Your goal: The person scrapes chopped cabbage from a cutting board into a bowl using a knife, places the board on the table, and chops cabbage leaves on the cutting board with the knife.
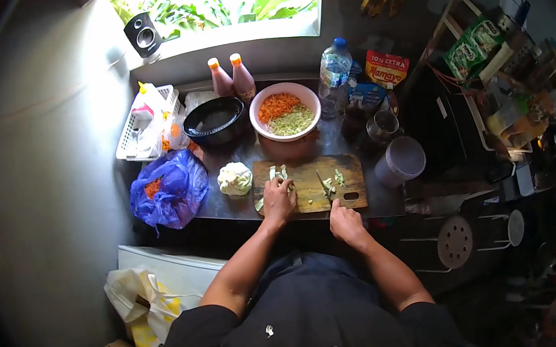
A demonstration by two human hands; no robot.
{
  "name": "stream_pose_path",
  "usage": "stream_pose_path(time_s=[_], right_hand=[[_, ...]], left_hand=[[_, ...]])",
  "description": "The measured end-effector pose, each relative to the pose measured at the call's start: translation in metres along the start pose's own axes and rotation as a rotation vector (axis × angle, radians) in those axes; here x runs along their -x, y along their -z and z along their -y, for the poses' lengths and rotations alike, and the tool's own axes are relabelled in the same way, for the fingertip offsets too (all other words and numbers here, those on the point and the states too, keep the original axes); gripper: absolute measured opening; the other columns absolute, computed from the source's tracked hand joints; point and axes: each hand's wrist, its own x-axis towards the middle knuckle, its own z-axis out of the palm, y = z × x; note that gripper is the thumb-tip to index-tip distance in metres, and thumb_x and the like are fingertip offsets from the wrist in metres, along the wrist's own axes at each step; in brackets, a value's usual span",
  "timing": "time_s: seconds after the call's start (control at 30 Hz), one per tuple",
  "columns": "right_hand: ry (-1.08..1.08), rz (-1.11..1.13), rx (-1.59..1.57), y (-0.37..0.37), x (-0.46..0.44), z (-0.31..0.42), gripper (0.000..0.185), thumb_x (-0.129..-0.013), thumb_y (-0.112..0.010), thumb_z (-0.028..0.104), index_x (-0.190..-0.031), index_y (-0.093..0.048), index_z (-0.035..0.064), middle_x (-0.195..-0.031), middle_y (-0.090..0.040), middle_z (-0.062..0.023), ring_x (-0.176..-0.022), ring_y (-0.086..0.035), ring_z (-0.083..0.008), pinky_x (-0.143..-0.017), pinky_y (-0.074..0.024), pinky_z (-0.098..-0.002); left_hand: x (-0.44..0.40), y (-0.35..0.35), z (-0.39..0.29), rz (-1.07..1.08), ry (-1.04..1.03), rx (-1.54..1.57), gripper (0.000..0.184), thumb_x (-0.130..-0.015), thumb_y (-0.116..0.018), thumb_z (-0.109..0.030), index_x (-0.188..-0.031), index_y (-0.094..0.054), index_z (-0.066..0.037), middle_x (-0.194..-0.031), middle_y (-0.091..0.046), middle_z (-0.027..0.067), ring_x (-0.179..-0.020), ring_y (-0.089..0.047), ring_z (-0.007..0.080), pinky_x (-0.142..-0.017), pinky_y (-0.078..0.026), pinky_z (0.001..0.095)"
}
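Note:
A wooden cutting board (pixel 305 171) with a handle slot lies before me at the table's front edge. My left hand (pixel 279 201) rests on its left part, fingers curled over pale cabbage pieces (pixel 278 172). In my right hand (pixel 348 223), closed around the handle, is a knife (pixel 323 183); its blade points away from me over the board. Small chopped cabbage bits (pixel 339 178) lie beside the blade. Left of the board sits a pale cabbage head (pixel 235 179). Beyond the board stands a pink bowl (pixel 312 94) holding shredded orange carrot and chopped green vegetable in separate halves.
A blue plastic bag (pixel 177 196) with orange shreds and a black bowl (pixel 226 135) are to the left, near a white basket (pixel 126 138). Two bottles (pixel 243 80) stand at the back. A water bottle (pixel 335 76), glass mug (pixel 383 126) and plastic tub (pixel 400 160) stand right.

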Motion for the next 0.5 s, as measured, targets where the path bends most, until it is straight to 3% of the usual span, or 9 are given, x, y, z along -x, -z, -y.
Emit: stream_pose_path(time_s=[0.1, 0.23, 0.37, 0.4, 0.5], right_hand=[[-0.033, -0.061, -0.019, 0.003, 0.000, -0.005, 0.036, -0.086, -0.057, 0.007, -0.117, -0.046, -0.0084, -0.087, -0.071, -0.0278, -0.084, -0.071, -0.0437, -0.076, -0.0571, -0.0522], [0.123, -0.035, -0.054, -0.001, 0.011, 0.012, 0.023, -0.088, -0.054, 0.010, -0.105, -0.048, -0.0039, -0.083, -0.069, -0.0286, -0.079, -0.071, -0.0447, -0.073, -0.0567, -0.0544], [0.152, -0.041, -0.069, -0.023, 0.013, 0.016, 0.031, -0.087, -0.056, 0.012, -0.112, -0.050, -0.0057, -0.082, -0.070, -0.0278, -0.077, -0.071, -0.0442, -0.071, -0.0568, -0.0546], [0.118, -0.004, -0.039, -0.021, 0.013, 0.016, 0.037, -0.086, -0.058, 0.011, -0.118, -0.051, -0.0064, -0.084, -0.071, -0.0262, -0.079, -0.071, -0.0429, -0.071, -0.0576, -0.0526], [0.011, -0.018, -0.024, -0.009, 0.013, 0.005, 0.041, -0.087, -0.057, 0.008, -0.124, -0.049, -0.0074, -0.088, -0.072, -0.0251, -0.082, -0.072, -0.0414, -0.073, -0.0580, -0.0509]], left_hand=[[-0.005, -0.004, 0.001, -0.012, 0.005, -0.026, 0.024, -0.079, -0.074, -0.014, -0.102, -0.072, -0.007, -0.101, -0.063, 0.0133, -0.101, -0.057, 0.0331, -0.090, -0.048, 0.0414], [0.001, -0.004, 0.001, -0.129, 0.048, 0.080, 0.016, -0.081, -0.074, -0.014, -0.094, -0.073, -0.005, -0.097, -0.066, 0.0142, -0.100, -0.059, 0.0336, -0.090, -0.048, 0.0426], [0.015, 0.009, -0.004, -0.153, 0.142, 0.174, 0.016, -0.086, -0.073, -0.017, -0.090, -0.073, -0.002, -0.092, -0.067, 0.0150, -0.084, -0.065, 0.0302, -0.078, -0.053, 0.0407], [0.018, 0.014, -0.006, -0.099, 0.197, 0.204, 0.016, -0.088, -0.070, -0.018, -0.093, -0.073, -0.003, -0.093, -0.066, 0.0162, -0.090, -0.066, 0.0344, -0.081, -0.053, 0.0433], [0.026, 0.028, -0.013, 0.004, 0.247, 0.297, 0.015, -0.088, -0.071, -0.015, -0.092, -0.072, -0.001, -0.095, -0.066, 0.0162, -0.090, -0.067, 0.0339, -0.079, -0.053, 0.0423]])
